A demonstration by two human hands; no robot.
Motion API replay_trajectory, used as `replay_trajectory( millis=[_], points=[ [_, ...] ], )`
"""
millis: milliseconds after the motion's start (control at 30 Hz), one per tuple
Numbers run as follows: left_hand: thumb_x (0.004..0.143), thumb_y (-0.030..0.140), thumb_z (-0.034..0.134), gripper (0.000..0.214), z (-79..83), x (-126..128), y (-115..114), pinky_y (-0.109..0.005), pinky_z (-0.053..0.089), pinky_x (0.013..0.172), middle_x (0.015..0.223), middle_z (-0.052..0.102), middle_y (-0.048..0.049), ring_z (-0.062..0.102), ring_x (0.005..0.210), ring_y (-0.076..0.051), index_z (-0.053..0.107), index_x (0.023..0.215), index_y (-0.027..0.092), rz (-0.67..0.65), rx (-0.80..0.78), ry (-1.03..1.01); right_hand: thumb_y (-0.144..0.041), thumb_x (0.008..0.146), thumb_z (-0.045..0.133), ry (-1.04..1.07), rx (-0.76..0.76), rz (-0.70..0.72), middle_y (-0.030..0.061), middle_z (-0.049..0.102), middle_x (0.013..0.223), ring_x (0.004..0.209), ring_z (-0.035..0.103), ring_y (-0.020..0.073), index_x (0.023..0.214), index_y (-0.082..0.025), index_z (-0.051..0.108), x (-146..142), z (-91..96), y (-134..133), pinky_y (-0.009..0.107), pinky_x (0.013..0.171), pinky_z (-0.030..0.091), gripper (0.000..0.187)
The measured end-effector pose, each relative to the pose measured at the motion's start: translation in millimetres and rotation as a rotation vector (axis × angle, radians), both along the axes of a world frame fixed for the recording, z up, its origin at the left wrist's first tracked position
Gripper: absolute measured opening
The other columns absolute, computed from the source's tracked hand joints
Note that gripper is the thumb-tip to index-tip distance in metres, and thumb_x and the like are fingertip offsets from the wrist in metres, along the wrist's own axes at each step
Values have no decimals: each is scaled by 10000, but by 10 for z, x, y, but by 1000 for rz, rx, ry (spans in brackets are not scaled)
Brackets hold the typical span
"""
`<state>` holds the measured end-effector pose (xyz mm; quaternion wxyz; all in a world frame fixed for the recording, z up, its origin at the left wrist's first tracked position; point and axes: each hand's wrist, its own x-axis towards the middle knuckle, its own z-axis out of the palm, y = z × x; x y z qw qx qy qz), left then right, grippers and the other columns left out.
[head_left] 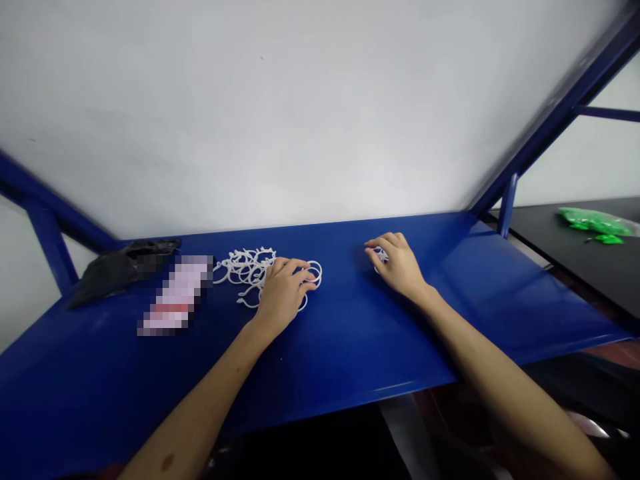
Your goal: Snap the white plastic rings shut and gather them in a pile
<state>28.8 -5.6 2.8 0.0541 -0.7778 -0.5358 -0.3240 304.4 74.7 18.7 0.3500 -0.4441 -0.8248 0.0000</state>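
Note:
On the blue table (350, 347) lies a loose pile of white plastic curtain rings (245, 267), some with small knobbed ends. My left hand (285, 287) rests over the pile's right side, thumb and fingers closed on a white ring (319, 272) that sticks out past the fingertips. Under its palm, other rings are partly hidden. To the right, apart from the pile, my right hand (395, 263) curls down over white rings (381, 255) at the table surface. The fingers cover most of these, so how many there are cannot be seen.
A black plastic bag (120, 267) lies at the left back, with a blurred-out pinkish packet (180, 293) between it and the rings. Blue frame bars (550, 113) rise at both sides before a white wall (300, 120). Green items in clear plastic (595, 221) lie on a dark table (560, 253) at right.

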Motion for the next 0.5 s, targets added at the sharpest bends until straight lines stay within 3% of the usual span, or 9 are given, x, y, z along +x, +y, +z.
replay_trajectory(
  millis=[233, 367, 500],
  points=[
    [905, 130, 635, 133, 111, 124, -76, -416, 501, 903, 1110, 690, -47, 527, 1019, -232, 732, 913, 221, -200, 80, 13, -373, 978, 574, 43, -214, 327, 76, 718, 1038, 964, 650, 228, 1166, -224, 666, -254, 23, -207, 421, 912, 519, 258],
    [898, 108, 631, 164, 123, 182, -117, -400, 513, 935, 1216, 625, -52, 504, 1087, -229, 736, 891, 234, -266, 74, -6, -330, 961, 599, 172, -355, 391, 59, 730, 998, 882, 682, 189, 1219, -205, 629, -352, 64, -315, 350, 807, 553, 288],
    [910, 117, 609, 191, 118, 186, -143, -413, 518, 946, 1255, 586, -54, 495, 1121, -238, 738, 909, 258, -261, 38, -22, -260, 950, 590, 260, -430, 431, 23, 731, 887, 734, 672, 142, 1115, -201, 655, -399, 94, -372, 282, 687, 547, 187]
  ],
)
